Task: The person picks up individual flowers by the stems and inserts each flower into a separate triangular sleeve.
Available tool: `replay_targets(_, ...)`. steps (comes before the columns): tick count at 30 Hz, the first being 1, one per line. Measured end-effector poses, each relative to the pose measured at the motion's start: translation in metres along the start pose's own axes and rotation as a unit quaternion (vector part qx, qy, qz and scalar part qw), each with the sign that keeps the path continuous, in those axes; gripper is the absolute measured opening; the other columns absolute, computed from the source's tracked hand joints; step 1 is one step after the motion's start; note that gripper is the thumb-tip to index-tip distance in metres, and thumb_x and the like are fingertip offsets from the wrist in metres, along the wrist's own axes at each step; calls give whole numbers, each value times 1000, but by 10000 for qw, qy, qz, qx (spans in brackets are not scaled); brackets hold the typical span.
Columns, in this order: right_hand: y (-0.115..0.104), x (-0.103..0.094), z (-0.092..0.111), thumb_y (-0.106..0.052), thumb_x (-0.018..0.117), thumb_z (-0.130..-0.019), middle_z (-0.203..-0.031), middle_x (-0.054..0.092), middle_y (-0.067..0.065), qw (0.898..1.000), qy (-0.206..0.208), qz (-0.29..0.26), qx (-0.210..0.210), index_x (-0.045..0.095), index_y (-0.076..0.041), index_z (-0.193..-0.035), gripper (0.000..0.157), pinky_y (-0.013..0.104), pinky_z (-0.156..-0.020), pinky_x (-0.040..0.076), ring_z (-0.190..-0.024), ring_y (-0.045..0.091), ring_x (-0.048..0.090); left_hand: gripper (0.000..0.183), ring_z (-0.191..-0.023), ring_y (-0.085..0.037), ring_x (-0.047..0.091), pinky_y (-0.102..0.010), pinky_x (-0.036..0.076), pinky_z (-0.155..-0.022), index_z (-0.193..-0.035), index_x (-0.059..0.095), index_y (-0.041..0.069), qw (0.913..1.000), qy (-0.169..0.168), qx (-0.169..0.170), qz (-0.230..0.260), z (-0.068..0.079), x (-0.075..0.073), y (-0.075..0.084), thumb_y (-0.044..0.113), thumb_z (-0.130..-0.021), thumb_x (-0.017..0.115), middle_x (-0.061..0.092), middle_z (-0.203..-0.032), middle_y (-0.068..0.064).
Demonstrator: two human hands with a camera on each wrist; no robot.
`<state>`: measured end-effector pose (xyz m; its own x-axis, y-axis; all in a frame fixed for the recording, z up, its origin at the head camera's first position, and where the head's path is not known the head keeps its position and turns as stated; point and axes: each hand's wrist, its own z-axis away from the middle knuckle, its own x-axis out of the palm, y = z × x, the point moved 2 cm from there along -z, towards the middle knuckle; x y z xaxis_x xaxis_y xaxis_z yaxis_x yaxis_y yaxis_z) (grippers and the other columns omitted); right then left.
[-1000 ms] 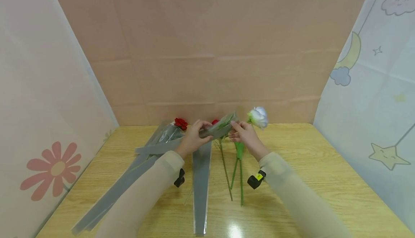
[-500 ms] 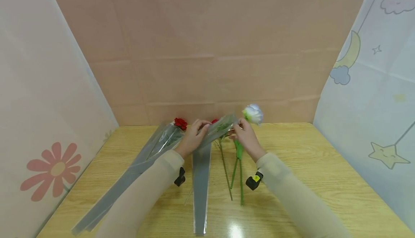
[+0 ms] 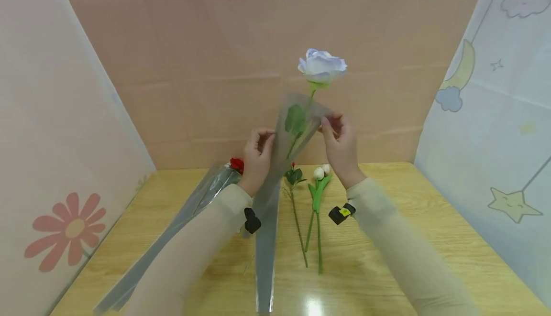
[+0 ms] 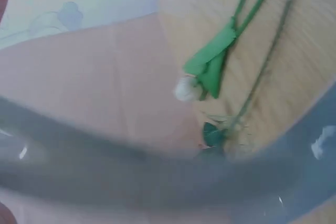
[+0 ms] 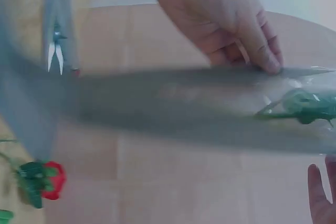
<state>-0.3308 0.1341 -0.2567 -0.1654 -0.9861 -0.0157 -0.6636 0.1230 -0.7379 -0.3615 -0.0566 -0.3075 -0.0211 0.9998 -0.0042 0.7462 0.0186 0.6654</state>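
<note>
A pale blue-white artificial rose (image 3: 322, 66) stands tilted above the table inside a translucent flower sleeve (image 3: 281, 158). Its bloom is above the sleeve's mouth, while a green leaf (image 5: 307, 106) and the stem show through the plastic. My left hand (image 3: 258, 160) pinches the sleeve's left edge between thumb and fingers; the right wrist view has this left hand (image 5: 226, 24) along the upper edge. My right hand (image 3: 343, 148) pinches the top right corner near the mouth. In the left wrist view the sleeve (image 4: 131, 177) is a blurred band.
On the wooden table (image 3: 379, 239), a sleeved red rose (image 3: 236, 164) lies at left and a grey sleeve (image 3: 266, 258) in the middle. Right of that lie a red rose's stem (image 3: 298, 225) and white tulips (image 3: 318, 173). A pink backdrop (image 3: 215, 67) rises behind.
Both hands have risen, lifting the pale rose and its sleeve from low over the table to nearly upright. The white tulips, earlier covered, now show.
</note>
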Motion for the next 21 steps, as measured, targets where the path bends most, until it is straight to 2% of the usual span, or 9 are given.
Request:
replay_targets(3,-14,1,-10,-15,51,-101,-99,57,-5,9982,305,-111,-507,53,-9,-102,7,25,-81,53,-93,10,62,19,-96,-15,59,-22,48,-87,-107,58,-4,9991,-295,-188,247,-7,4,10,12,-97,57,60,-102,-11)
replay_targets(6,-19,3,-13,-11,52,-100,-96,58,-4,9971,301,-274,-643,53,-4,-100,8,23,-77,55,-90,11,63,17,-104,-19,61,-29,46,-97,-105,59,-3,9983,-514,-288,43,-8,5,13,11,-96,59,62,-102,-11)
replay_targets(8,-19,4,-12,-10,51,-100,-96,59,-4,9969,290,-400,-606,52,-3,-101,8,24,-75,55,-89,11,63,15,-103,-22,61,-33,48,-94,-104,60,-2,9985,-467,-189,-214,-8,4,15,12,-96,60,63,-101,-13)
replay_targets(11,-16,3,-9,-11,52,-100,-96,60,-5,9973,463,-367,-434,53,-10,-100,2,22,-72,55,-86,9,63,14,-101,-21,62,-31,49,-88,-101,62,2,9974,-457,-36,-559,-7,3,16,14,-95,61,65,-100,-12)
replay_targets(13,-14,1,-8,-13,53,-100,-96,60,-6,9973,579,-263,-370,53,-16,-101,3,21,-71,54,-84,8,62,14,-99,-21,62,-31,49,-87,-100,63,3,9965,-499,99,-661,-7,3,16,15,-95,62,66,-99,-11)
replay_targets(14,-13,0,-8,-14,53,-100,-96,59,-6,9971,632,-221,-353,53,-17,-101,3,21,-70,54,-83,9,61,13,-99,-21,63,-31,48,-91,-100,63,3,9963,-509,164,-666,-7,3,15,15,-95,62,67,-98,-12)
replay_targets(16,-13,-1,-7,-16,54,-99,-94,58,-7,9969,706,-99,-336,53,-18,-101,2,19,-69,52,-79,8,59,13,-100,-20,64,-33,50,-87,-99,64,5,9936,-731,249,-829,-7,4,14,17,-95,63,68,-97,-9)
replay_targets(18,-13,-2,-7,-18,54,-100,-94,56,-7,9967,718,-45,-387,53,-14,-101,4,19,-69,49,-79,8,57,12,-100,-21,64,-37,49,-92,-98,64,5,9900,-954,357,-977,-8,5,14,17,-94,63,68,-97,-10)
replay_targets(21,-12,-3,-7,-18,54,-100,-93,56,-6,9962,734,-137,-447,54,-8,-100,10,20,-68,48,-78,9,56,13,-103,-19,63,-37,50,-91,-98,63,7,9854,-1245,301,-1124,-8,6,13,19,-95,62,67,-99,-8)
